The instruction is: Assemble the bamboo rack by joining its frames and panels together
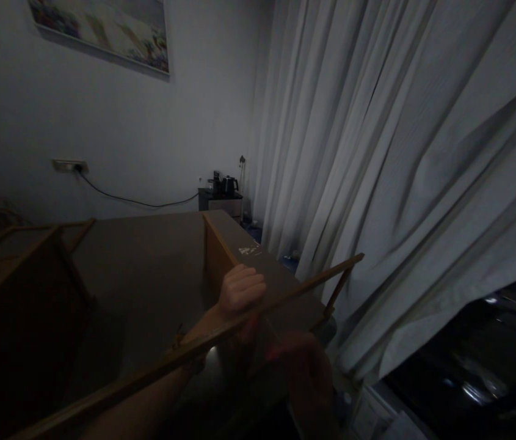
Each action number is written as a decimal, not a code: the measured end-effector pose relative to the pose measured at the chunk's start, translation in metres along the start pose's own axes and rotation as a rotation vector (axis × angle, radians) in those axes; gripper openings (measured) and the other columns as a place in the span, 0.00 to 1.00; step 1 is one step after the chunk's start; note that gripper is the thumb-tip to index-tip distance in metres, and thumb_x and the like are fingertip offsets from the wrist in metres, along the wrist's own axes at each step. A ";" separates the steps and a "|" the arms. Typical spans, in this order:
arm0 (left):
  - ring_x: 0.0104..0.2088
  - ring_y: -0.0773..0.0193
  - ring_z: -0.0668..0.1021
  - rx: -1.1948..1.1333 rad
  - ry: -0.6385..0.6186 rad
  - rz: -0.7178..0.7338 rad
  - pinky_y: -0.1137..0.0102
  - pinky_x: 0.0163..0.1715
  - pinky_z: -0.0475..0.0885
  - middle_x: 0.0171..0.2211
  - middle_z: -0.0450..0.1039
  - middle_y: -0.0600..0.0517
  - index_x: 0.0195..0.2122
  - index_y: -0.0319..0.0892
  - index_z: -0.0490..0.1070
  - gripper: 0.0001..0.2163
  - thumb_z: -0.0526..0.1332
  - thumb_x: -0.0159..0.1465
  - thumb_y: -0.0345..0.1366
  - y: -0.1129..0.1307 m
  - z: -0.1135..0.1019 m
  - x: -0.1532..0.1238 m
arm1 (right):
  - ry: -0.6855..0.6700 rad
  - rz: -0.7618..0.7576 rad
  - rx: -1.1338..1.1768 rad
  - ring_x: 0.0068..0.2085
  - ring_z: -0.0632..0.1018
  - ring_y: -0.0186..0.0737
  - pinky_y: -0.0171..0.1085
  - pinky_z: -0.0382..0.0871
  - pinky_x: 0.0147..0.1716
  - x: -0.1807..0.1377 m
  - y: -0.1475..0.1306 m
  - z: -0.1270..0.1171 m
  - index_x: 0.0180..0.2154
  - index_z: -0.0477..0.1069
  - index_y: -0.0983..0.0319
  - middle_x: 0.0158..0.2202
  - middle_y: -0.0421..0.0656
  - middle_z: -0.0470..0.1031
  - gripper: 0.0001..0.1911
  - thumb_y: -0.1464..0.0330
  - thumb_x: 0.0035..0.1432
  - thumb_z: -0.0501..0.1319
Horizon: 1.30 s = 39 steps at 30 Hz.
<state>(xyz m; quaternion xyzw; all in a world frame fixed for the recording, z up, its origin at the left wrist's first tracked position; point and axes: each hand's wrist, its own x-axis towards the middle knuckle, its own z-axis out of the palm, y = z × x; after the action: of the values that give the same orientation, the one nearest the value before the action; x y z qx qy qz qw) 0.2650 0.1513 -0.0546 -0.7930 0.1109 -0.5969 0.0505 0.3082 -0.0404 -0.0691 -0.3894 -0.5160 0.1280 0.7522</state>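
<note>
My left hand (242, 290) is closed at a long thin wooden rail (312, 282) of a frame. Its forearm reaches under the rail, and its fingers curl on the far side. Below the rail, my right hand (306, 360) is dark and blurred, its fingers drawn together near a reddish spot. A faint thin line shows between the hands; I cannot make out what it is. At the rail's right end a short wooden leg (339, 290) slants down. Beyond my left hand an upright wooden board (218, 247) stands on a grey-brown surface (148, 263).
Small white pieces (249, 249) lie on the surface past my left hand. A large wooden furniture part (24, 287) stands at the left. White curtains (353, 153) hang on the right, above a shiny black object (482, 366). A black kettle (229, 185) sits on a small cabinet at the back.
</note>
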 end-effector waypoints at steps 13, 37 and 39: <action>0.20 0.67 0.59 0.005 0.051 -0.002 0.66 0.23 0.49 0.15 0.56 0.56 0.17 0.42 0.54 0.22 0.44 0.70 0.38 0.008 -0.014 0.023 | -0.075 -0.300 -0.426 0.27 0.71 0.36 0.35 0.65 0.29 0.012 -0.009 0.009 0.34 0.68 0.58 0.24 0.38 0.68 0.15 0.63 0.70 0.47; 0.25 0.69 0.71 0.064 0.065 0.016 0.70 0.27 0.67 0.26 0.70 0.54 0.30 0.39 0.68 0.14 0.51 0.69 0.39 0.006 -0.008 0.014 | 0.050 -0.227 -0.673 0.26 0.71 0.35 0.32 0.66 0.25 0.026 -0.024 -0.015 0.42 0.70 0.58 0.26 0.38 0.70 0.06 0.66 0.64 0.58; 0.35 0.65 0.76 0.057 0.029 0.003 0.66 0.35 0.74 0.38 0.73 0.50 0.43 0.39 0.70 0.12 0.56 0.66 0.42 0.004 -0.005 0.007 | 0.062 -0.168 -0.567 0.24 0.70 0.34 0.31 0.66 0.23 0.022 -0.021 -0.015 0.47 0.69 0.57 0.26 0.36 0.69 0.10 0.63 0.65 0.57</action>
<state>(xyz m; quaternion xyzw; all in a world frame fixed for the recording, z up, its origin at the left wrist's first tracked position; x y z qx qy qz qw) 0.2613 0.1459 -0.0472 -0.7822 0.0957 -0.6113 0.0725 0.3268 -0.0482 -0.0412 -0.5436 -0.5385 -0.0956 0.6367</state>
